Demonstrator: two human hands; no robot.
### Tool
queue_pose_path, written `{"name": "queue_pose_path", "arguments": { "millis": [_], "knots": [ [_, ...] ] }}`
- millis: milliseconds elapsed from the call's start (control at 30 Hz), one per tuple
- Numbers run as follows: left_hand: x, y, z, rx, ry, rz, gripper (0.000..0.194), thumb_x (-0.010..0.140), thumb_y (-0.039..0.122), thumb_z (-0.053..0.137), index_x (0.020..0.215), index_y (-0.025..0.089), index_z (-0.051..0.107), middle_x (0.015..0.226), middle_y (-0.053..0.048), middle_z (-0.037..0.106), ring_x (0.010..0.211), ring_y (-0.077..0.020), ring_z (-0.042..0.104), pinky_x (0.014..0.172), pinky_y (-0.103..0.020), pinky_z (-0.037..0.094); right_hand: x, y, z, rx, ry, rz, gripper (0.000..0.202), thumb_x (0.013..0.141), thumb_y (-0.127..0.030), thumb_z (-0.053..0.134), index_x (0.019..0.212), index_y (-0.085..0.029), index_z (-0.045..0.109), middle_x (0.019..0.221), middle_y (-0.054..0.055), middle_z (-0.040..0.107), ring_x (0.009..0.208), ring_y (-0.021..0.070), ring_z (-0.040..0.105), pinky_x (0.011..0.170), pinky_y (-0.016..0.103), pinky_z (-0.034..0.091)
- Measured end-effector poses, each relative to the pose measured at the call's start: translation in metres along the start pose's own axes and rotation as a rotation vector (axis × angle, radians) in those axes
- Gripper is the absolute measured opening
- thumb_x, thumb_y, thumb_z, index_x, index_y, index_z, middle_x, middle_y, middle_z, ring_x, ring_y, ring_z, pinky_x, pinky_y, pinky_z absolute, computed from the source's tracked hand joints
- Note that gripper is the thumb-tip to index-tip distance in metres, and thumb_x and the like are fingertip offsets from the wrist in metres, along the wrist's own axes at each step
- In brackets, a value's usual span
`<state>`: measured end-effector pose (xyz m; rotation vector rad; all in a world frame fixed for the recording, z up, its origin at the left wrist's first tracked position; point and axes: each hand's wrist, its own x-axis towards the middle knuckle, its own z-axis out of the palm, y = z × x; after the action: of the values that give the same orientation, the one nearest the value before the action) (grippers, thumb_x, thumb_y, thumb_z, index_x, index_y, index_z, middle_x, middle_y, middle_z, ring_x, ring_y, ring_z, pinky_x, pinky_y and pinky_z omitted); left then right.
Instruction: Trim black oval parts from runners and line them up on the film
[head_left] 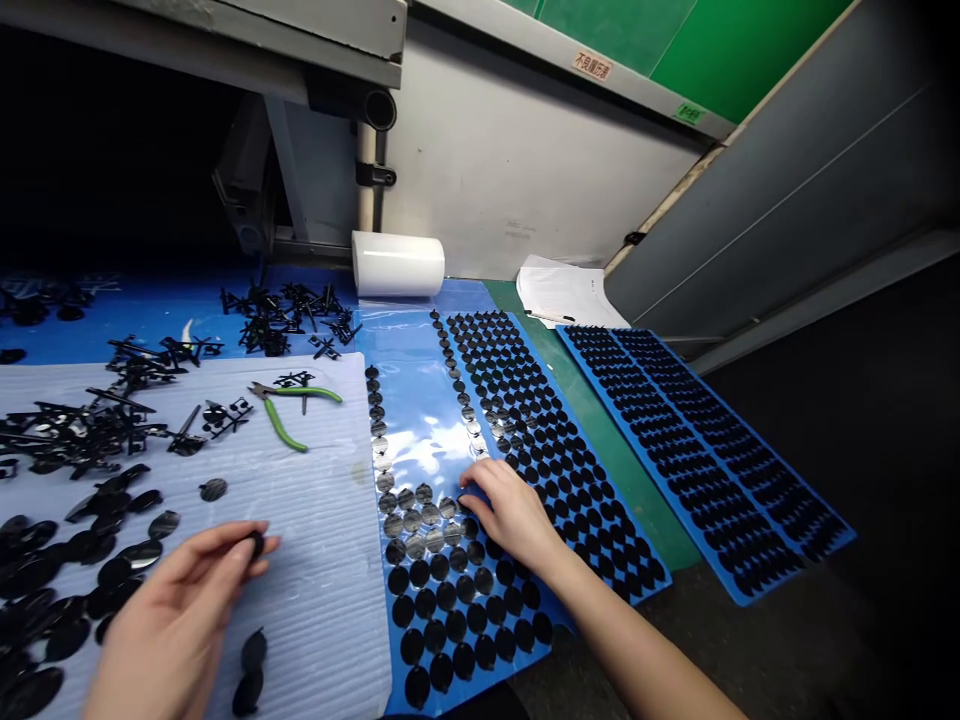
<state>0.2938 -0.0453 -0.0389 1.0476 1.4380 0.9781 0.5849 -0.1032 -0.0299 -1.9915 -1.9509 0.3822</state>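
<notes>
My left hand pinches a small black disc over the white corrugated sheet. My right hand reaches onto the blue film sheet, thumb and index finger around a black disc at the end of a row. Rows of black discs cover the near part of that film, with a single column along each side farther up. Loose black discs lie in a pile left of my left hand. Two joined discs rest near the sheet's front edge.
Green-handled cutters lie on the white sheet beside black sprue pieces. A white roll stands behind the film. Papers with a pen and another disc-covered blue sheet are on the right.
</notes>
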Motion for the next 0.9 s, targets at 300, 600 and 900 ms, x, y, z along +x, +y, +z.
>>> {"name": "queue_pose_path", "arguments": {
  "millis": [300, 600, 900],
  "knots": [
    [-0.023, 0.020, 0.058, -0.137, -0.420, -0.160, 0.025, 0.076, 0.028, 0.053, 0.098, 0.019, 0.047, 0.090, -0.005, 0.063, 0.082, -0.0168, 0.062, 0.076, -0.030, 0.050, 0.007, -0.063, -0.004, 0.387, -0.027, -0.146, 0.012, 0.083, -0.019, 0.049, 0.092, -0.022, 0.056, 0.084, 0.001, 0.060, 0.079, 0.0139, 0.056, 0.070, 0.024, 0.045],
    [-0.029, 0.032, 0.041, 0.124, -0.540, 0.073, 0.035, 0.082, 0.022, 0.039, 0.117, 0.023, 0.040, 0.106, -0.008, 0.060, 0.094, -0.0199, 0.058, 0.082, -0.034, 0.046, 0.018, -0.070, 0.007, 0.379, -0.039, -0.334, 0.016, 0.084, -0.019, 0.045, 0.090, -0.023, 0.059, 0.081, 0.003, 0.060, 0.077, 0.0159, 0.056, 0.067, 0.027, 0.047],
    [-0.031, -0.033, -0.059, 1.073, -0.359, 0.802, 0.052, 0.070, 0.044, 0.057, 0.119, 0.032, 0.045, 0.109, -0.003, 0.061, 0.090, -0.0244, 0.057, 0.075, -0.032, 0.046, -0.003, 0.015, -0.020, 0.170, 0.032, -0.031, 0.008, 0.083, -0.020, 0.049, 0.083, -0.022, 0.057, 0.082, 0.003, 0.060, 0.081, 0.0182, 0.055, 0.074, 0.032, 0.045]
  ]
}}
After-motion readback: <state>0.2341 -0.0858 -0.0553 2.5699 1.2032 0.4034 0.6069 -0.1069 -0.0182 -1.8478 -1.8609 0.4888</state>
